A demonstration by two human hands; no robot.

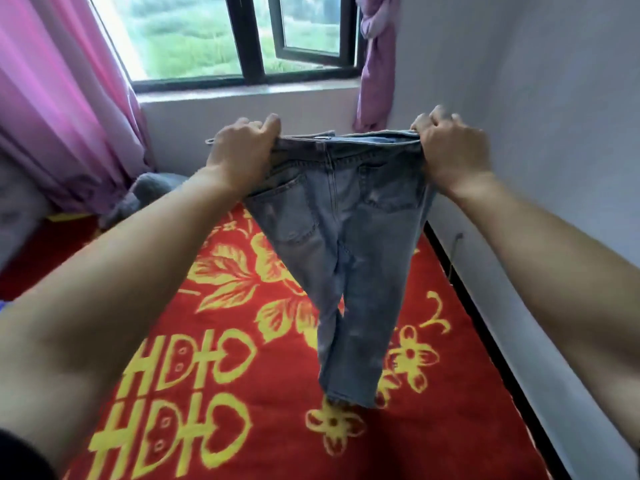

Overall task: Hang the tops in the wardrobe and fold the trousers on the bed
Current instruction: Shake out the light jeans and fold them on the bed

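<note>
Light blue jeans (341,244) hang in the air above the bed (433,427), back pockets facing me, legs dangling down together with the hems just over the blanket. My left hand (242,150) grips the waistband's left end. My right hand (450,147) grips the right end, and the waistband is stretched flat between them. The bed carries a red blanket with yellow flowers and characters. No tops and no wardrobe are in view.
A grey garment or cushion (145,195) lies at the bed's far left by pink curtains (59,109). A dark-framed window (249,39) is ahead, one pane ajar. A white wall (554,133) runs along the bed's right side, with a tied purple curtain (375,71) in the corner.
</note>
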